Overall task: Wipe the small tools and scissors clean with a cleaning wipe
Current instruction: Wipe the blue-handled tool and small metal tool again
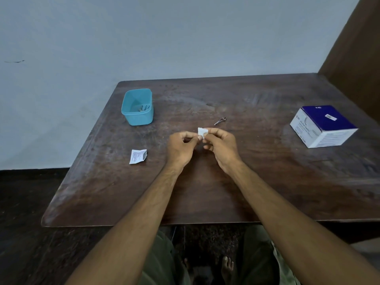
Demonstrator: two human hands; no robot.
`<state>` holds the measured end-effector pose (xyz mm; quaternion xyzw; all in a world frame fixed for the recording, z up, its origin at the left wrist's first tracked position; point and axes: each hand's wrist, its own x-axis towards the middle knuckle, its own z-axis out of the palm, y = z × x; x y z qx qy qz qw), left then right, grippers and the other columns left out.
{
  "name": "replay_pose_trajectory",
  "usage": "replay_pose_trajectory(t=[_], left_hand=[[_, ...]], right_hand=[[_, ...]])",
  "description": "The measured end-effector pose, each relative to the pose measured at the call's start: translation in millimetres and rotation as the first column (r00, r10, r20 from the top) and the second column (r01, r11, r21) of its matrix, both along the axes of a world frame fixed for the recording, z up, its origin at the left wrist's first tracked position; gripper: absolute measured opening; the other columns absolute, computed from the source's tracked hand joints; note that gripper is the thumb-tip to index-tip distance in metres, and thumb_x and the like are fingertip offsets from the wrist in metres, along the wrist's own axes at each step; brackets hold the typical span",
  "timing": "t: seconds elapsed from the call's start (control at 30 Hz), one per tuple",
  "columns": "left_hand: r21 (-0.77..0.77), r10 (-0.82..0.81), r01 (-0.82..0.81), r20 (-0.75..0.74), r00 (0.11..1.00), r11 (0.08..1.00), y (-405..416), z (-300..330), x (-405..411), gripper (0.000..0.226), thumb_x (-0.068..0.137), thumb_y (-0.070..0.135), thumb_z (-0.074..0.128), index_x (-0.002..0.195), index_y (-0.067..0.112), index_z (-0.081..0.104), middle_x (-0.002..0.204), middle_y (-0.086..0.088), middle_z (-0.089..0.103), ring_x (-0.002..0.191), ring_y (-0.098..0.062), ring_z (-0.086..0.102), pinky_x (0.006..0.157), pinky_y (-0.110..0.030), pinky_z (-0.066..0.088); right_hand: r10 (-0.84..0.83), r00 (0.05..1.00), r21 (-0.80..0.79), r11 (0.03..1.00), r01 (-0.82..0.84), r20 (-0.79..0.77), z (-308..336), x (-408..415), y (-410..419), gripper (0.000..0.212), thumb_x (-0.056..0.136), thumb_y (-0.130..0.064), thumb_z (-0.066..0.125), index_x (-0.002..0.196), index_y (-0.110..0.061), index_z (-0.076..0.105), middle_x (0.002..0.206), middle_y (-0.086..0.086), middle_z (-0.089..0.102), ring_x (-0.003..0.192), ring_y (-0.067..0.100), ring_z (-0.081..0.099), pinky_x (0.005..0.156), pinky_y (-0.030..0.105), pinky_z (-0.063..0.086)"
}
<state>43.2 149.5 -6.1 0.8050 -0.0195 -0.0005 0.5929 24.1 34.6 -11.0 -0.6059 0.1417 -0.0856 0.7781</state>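
I hold one small white square cleaning wipe (202, 132) between both my hands, above the middle of the dark brown wooden worktop (257, 177). My left hand (181, 149) pinches its near left edge with thumb and forefinger, the other fingers curled under. My right hand (221, 148) pinches its right edge the same way, fingers (213, 131) bent over the top of the wipe. The two hands nearly touch at the wipe, and they hide its lower part from me.

Just beyond my right hand, on the far side, one small silver metal nail clipper (220, 121) lies flat on the worktop, apart from the wipe and not touched by either hand.

Further off to the far left stands one light blue plastic tub with rounded corners (137, 106), open at the top. Inside it I can see a few thin dark metal tools (144, 108) leaning together at the bottom; I cannot count them surely or tell whether scissors are among them.

On the near left, well apart from my left hand, lies one torn white paper sachet with small print (138, 156), flat and open at one corner.

Well apart on the right sits one white and dark blue cardboard box of swabs (322, 126), closed, with a small label on its lid.

Behind the worktop is a pale grey wall (144, 38). Below the near edge I see my legs in olive trousers (162, 264) and one bare foot (227, 266) on the dark floor.
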Motion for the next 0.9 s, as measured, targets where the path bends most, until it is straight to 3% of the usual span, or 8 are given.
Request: replay_pose_trajectory(t=[0.17, 0.23, 0.37, 0.47, 0.63, 0.73, 0.9], left_hand=[[0.028, 0.055, -0.055, 0.019, 0.998, 0.998, -3, -3, 4, 0.005, 0.081, 0.026, 0.075, 0.076, 0.026, 0.073, 0.075, 0.009, 0.072, 0.072, -0.007, 0.068, 0.066, -0.03, 0.056], [0.067, 0.05, -0.054, 0.065, 0.997, 0.996, -4, -6, 4, 0.008, 0.082, 0.027, 0.075, 0.075, 0.026, 0.072, 0.072, 0.01, 0.071, 0.069, -0.006, 0.067, 0.065, -0.029, 0.057], [0.133, 0.031, -0.051, 0.151, 0.988, 0.99, -9, -13, 0, 0.011, 0.084, 0.024, 0.071, 0.074, 0.028, 0.07, 0.072, 0.011, 0.07, 0.07, -0.004, 0.067, 0.068, -0.032, 0.057], [0.143, -0.045, 0.021, 0.167, 0.985, 0.99, -7, -15, 2, 0.011, 0.084, 0.018, 0.071, 0.079, 0.028, 0.071, 0.076, 0.015, 0.07, 0.073, -0.001, 0.066, 0.072, -0.025, 0.056], [0.106, -0.022, 0.008, 0.126, 0.992, 0.994, -8, -8, 20, 0.01, 0.09, 0.017, 0.064, 0.085, 0.025, 0.07, 0.077, 0.01, 0.068, 0.063, -0.003, 0.062, 0.058, -0.018, 0.052], [0.239, 0.007, -0.052, 0.188, 0.982, 0.97, -19, -10, 41, 0.009, 0.088, 0.025, 0.065, 0.093, 0.021, 0.072, 0.083, 0.007, 0.07, 0.073, -0.009, 0.066, 0.072, -0.032, 0.058], [0.511, -0.042, -0.101, 0.26, 0.965, 0.854, -52, -9, 63, 0.037, 0.085, 0.046, 0.065, 0.113, 0.022, 0.066, 0.099, 0.002, 0.071, 0.093, -0.018, 0.066, 0.079, -0.033, 0.053]], right_hand=[[-0.001, 0.999, -0.126, 0.992, 0.008, 0.053, 5, -6, -4, 0.006, 0.088, -0.014, 0.065, 0.087, -0.012, 0.071, 0.075, -0.001, 0.067, 0.069, 0.007, 0.059, 0.055, 0.023, 0.05], [0.004, 0.997, -0.206, 0.979, 0.011, 0.075, 5, -7, -5, 0.014, 0.086, -0.022, 0.07, 0.089, -0.008, 0.072, 0.076, -0.001, 0.069, 0.07, 0.005, 0.061, 0.055, 0.022, 0.051], [-0.024, 0.996, -0.242, 0.969, 0.045, 0.089, -1, -3, -5, 0.006, 0.083, -0.012, 0.072, 0.087, -0.008, 0.072, 0.079, 0.007, 0.071, 0.07, 0.012, 0.064, 0.052, 0.02, 0.049], [-0.036, 0.994, -0.24, 0.969, 0.061, 0.106, -5, -2, -9, 0.007, 0.085, -0.005, 0.068, 0.083, -0.011, 0.07, 0.07, 0.003, 0.068, 0.064, 0.01, 0.062, 0.052, 0.02, 0.049], [-0.165, 0.972, -0.187, 0.963, 0.196, 0.169, -7, 0, -27, 0.012, 0.087, -0.007, 0.066, 0.081, -0.017, 0.069, 0.07, 0.002, 0.066, 0.062, 0.008, 0.059, 0.055, 0.02, 0.05], [-0.211, 0.956, -0.168, 0.955, 0.246, 0.203, -9, 1, -38, 0.011, 0.088, -0.007, 0.065, 0.085, -0.016, 0.07, 0.074, 0.001, 0.067, 0.069, 0.01, 0.062, 0.057, 0.019, 0.05], [-0.266, 0.937, -0.144, 0.942, 0.302, 0.225, -13, 5, -46, 0.016, 0.089, -0.003, 0.059, 0.089, -0.015, 0.07, 0.082, 0.001, 0.069, 0.076, 0.012, 0.065, 0.058, 0.018, 0.05]])
